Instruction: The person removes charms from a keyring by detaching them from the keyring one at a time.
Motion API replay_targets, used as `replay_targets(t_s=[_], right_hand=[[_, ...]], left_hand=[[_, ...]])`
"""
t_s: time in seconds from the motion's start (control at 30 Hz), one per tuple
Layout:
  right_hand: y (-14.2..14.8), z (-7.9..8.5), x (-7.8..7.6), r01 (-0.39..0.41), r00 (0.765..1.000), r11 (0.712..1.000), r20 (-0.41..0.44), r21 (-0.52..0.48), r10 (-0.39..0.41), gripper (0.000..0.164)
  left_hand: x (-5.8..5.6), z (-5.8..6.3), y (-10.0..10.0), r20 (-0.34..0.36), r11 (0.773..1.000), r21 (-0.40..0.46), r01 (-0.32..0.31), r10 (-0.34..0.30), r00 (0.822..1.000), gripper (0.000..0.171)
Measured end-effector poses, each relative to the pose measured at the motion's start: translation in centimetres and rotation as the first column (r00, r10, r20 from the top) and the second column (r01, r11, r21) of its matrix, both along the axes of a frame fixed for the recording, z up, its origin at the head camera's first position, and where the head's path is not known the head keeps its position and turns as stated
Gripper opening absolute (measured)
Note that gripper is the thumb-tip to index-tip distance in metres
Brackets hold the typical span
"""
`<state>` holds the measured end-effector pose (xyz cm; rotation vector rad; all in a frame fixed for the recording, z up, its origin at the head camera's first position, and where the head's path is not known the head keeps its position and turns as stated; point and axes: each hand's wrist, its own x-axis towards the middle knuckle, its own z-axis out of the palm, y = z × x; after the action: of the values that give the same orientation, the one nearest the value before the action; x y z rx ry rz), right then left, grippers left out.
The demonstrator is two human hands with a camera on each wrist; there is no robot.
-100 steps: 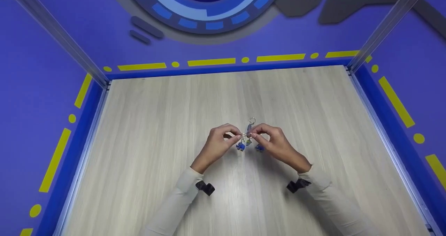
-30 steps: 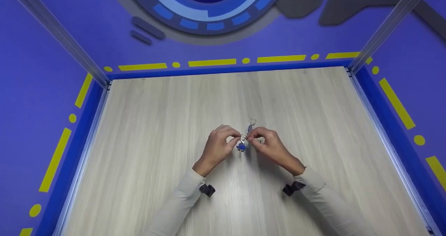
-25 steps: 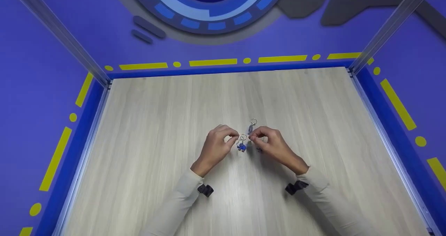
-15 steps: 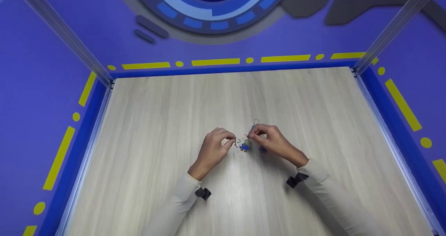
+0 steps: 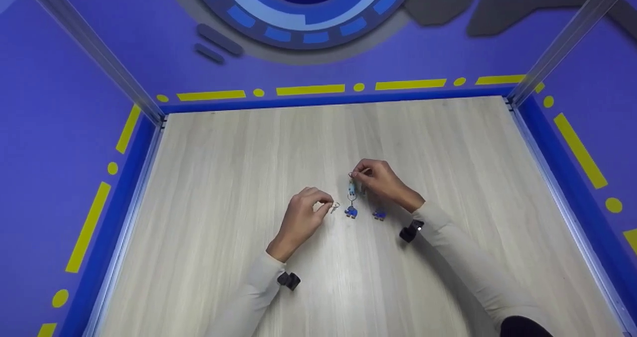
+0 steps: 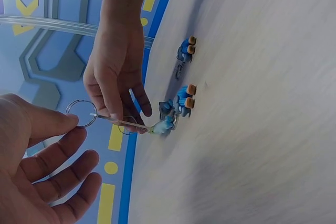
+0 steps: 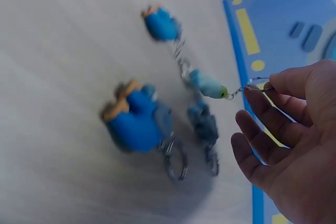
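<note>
My left hand (image 5: 301,215) pinches a thin metal ring (image 6: 81,114) between thumb and forefinger. A small silver piece (image 5: 334,209) hangs from it, too small to name surely. Farther right and up, my right hand (image 5: 383,180) pinches the ring (image 7: 258,84) of a keychain with a light-blue figure (image 7: 207,84) and a greenish end. Just below that figure lies a blue elephant keychain (image 5: 351,211), its ring near the figure. A second blue elephant keychain (image 5: 378,215) lies to the right, under my right wrist. A grey-blue figure keychain (image 7: 203,124) is mostly hidden by my right hand in the head view.
The pale wood-grain table (image 5: 224,177) is bounded by blue printed walls (image 5: 318,73) at the back and sides. Metal frame posts (image 5: 99,48) stand at the back corners. A black wrist camera (image 5: 288,280) sits on each sleeve.
My left hand has drawn left with the ring and silver piece, away from the elephant keychain. My right hand has moved up the table and now pinches the light-blue figure's ring.
</note>
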<state>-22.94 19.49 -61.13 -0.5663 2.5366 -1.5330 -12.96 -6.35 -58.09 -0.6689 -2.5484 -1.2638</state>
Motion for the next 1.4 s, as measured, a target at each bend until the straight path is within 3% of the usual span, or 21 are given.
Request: replay_targets(t_s=[0.23, 0.53, 0.77, 1.0, 1.4], right_hand=[[0.0, -1.4, -2.3, -0.015, 0.998, 0.993, -0.055, 0.117, 0.022, 0.011], [0.6, -1.4, -3.4, 0.008, 0.998, 0.993, -0.062, 0.122, -0.001, 0.009], [2.1, -1.2, -1.9, 0.041, 0.999, 0.995, -0.032, 0.096, -0.038, 0.008], [4.2, 0.2, 0.1, 0.060, 0.998, 0.992, -0.028, 0.108, -0.058, 0.011], [6.0, 1.6, 2.2, 0.092, 0.993, 0.992, -0.084, 0.081, -0.085, 0.012]], left_hand=[[-0.1, -0.3, -0.4, 0.007, 0.999, 0.007, -0.036, 0.036, 0.999, 0.008], [-1.0, -0.5, -0.2, 0.042, 0.998, -0.047, -0.039, 0.041, 0.998, 0.008], [-0.7, -0.9, -0.2, 0.085, 0.987, -0.163, -0.016, 0.030, 0.996, 0.009], [0.2, -1.1, -1.4, 0.104, 0.980, -0.197, -0.017, 0.038, 0.994, 0.010], [-2.3, -3.3, -0.8, 0.152, 0.984, -0.163, -0.078, 0.103, 0.983, 0.004]])
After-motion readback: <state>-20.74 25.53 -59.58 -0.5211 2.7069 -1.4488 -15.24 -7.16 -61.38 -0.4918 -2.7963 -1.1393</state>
